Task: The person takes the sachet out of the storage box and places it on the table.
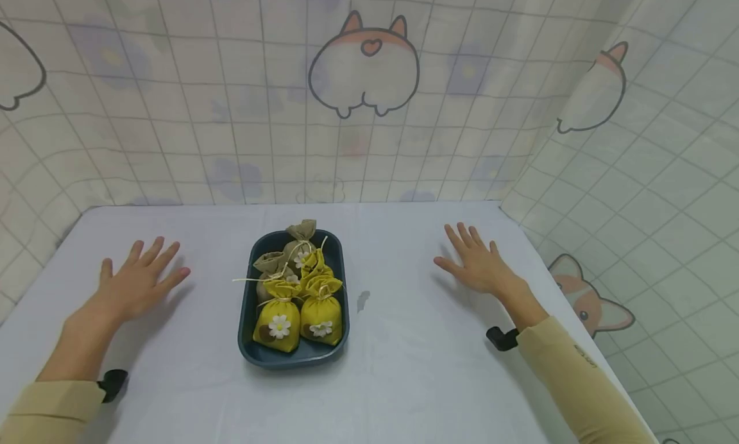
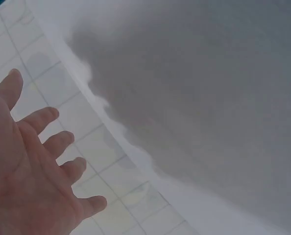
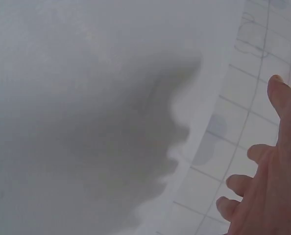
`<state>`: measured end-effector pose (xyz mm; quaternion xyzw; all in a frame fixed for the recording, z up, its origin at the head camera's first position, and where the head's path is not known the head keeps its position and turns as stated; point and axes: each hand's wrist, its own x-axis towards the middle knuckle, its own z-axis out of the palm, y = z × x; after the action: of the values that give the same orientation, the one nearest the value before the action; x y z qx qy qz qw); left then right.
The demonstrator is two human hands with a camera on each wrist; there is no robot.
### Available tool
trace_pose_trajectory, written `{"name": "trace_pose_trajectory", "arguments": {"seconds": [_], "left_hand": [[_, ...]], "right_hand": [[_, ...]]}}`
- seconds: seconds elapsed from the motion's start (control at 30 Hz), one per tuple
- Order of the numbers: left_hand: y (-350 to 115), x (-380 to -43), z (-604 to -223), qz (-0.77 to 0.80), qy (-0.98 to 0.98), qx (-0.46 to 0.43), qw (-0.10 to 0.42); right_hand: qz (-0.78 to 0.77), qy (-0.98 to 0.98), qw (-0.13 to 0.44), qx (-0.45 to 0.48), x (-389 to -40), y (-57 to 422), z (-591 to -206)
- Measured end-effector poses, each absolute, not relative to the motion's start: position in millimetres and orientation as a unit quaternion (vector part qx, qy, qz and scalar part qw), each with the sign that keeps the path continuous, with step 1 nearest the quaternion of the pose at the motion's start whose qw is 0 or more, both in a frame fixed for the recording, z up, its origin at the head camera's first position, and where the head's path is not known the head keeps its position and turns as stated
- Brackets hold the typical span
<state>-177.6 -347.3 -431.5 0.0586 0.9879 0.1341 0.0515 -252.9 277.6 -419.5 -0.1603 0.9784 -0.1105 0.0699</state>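
In the head view a dark blue tray on the table holds several small tied pouches. Two yellow pouches with white flowers stand at its near end, and another yellow one lies behind them. Grey-beige pouches fill the far end. My left hand hovers over the table left of the tray, fingers spread, nothing in it. On the right side, my right hand is likewise spread and holds nothing. Both wrist views show palms with extended fingers and a shadow on the white surface below.
A white cloth covers the table. Behind it and along the right hangs a checked curtain with corgi prints. A small grey mark shows on the cloth right of the tray. Black bands sit at both wrists.
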Motion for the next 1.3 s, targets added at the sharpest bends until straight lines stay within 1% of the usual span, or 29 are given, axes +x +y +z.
{"name": "trace_pose_trajectory", "arguments": {"seconds": [0.37, 0.63, 0.77, 1.0, 1.3], "left_hand": [[-323, -179, -423, 0.123, 0.989, 0.073, 0.021], [-310, -178, -420, 0.132, 0.988, 0.077, 0.025], [-300, -176, -419, 0.133, 0.988, 0.079, 0.024], [-281, -175, -411, 0.155, 0.982, 0.099, 0.032], [-265, -170, -406, 0.259, 0.957, 0.116, 0.049]], "right_hand": [[-0.129, 0.972, 0.056, -0.19, -244, 258, -411], [-0.143, 0.963, 0.038, -0.224, -234, 241, -405], [-0.162, 0.953, 0.016, -0.256, -230, 233, -404], [-0.191, 0.931, -0.048, -0.308, -225, 220, -406], [-0.223, 0.906, -0.071, -0.352, -211, 194, -405]]}}
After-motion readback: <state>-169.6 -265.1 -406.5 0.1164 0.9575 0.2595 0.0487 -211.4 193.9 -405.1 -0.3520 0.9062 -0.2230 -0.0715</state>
